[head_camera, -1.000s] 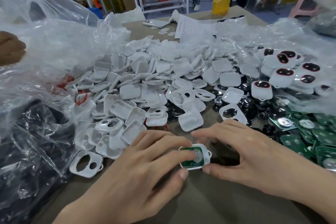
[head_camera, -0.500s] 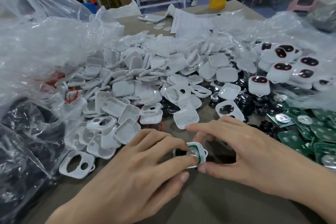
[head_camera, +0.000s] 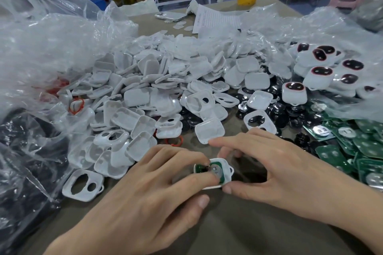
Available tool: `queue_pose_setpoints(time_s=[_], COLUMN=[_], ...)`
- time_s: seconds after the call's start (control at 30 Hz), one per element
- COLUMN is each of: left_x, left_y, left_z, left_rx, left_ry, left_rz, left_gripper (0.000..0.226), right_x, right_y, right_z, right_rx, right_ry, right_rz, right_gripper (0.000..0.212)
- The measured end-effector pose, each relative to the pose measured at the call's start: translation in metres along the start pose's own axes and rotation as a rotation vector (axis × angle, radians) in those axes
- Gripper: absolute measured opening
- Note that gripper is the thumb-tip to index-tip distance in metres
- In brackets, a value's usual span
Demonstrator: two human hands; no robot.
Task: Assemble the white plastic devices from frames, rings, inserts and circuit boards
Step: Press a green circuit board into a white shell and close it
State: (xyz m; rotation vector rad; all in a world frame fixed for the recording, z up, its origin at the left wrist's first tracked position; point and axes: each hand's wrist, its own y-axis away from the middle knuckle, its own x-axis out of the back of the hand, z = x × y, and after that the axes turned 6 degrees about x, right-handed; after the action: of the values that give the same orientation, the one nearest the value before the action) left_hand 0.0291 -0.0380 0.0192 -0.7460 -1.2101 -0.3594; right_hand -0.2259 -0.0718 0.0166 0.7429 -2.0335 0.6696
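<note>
A white plastic device shell (head_camera: 227, 173) lies on the brown table near me with a green circuit board (head_camera: 217, 168) set inside it. My left hand (head_camera: 149, 198) presses its fingertips down on the board. My right hand (head_camera: 275, 170) pinches the shell's right side between thumb and curled fingers, its index finger stretched out above. A big heap of white frames and covers (head_camera: 165, 89) fills the middle of the table. Green circuit boards (head_camera: 352, 147) lie at the right, black inserts (head_camera: 277, 112) beside them, and a red ring (head_camera: 176, 141) sits just behind my left hand.
Finished white devices with dark faces (head_camera: 323, 68) are piled at the back right on clear plastic. Crumpled plastic bags (head_camera: 41, 47) cover the left side. A loose frame with two holes (head_camera: 83, 185) lies at the left front. A phone (head_camera: 170, 15), paper and a yellow drink stand at the far edge.
My left fingertips have slid further over the circuit board and press it into the shell. The right hand keeps its hold on the shell's side.
</note>
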Motion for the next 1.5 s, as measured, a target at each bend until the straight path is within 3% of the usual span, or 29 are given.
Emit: queue_pose_setpoints(time_s=[0.83, 1.2, 1.5], left_x=[0.0045, 0.0065, 0.0037], left_y=[-0.0015, 0.0040, 0.0042], left_z=[0.0033, -0.0013, -0.0055], left_rx=[0.059, 0.191, 0.228], left_ry=[0.036, 0.197, 0.241], left_rz=[-0.099, 0.035, 0.045], left_gripper=[0.031, 0.035, 0.036], right_x=[-0.0008, 0.0008, -0.0005], right_y=[-0.0012, -0.0005, -0.0013], right_z=[-0.0012, -0.0027, -0.0015], right_rx=[0.030, 0.053, 0.070], right_ry=[0.018, -0.031, -0.037], right_rz=[0.021, 0.044, 0.060], right_gripper=[0.053, 0.040, 0.031])
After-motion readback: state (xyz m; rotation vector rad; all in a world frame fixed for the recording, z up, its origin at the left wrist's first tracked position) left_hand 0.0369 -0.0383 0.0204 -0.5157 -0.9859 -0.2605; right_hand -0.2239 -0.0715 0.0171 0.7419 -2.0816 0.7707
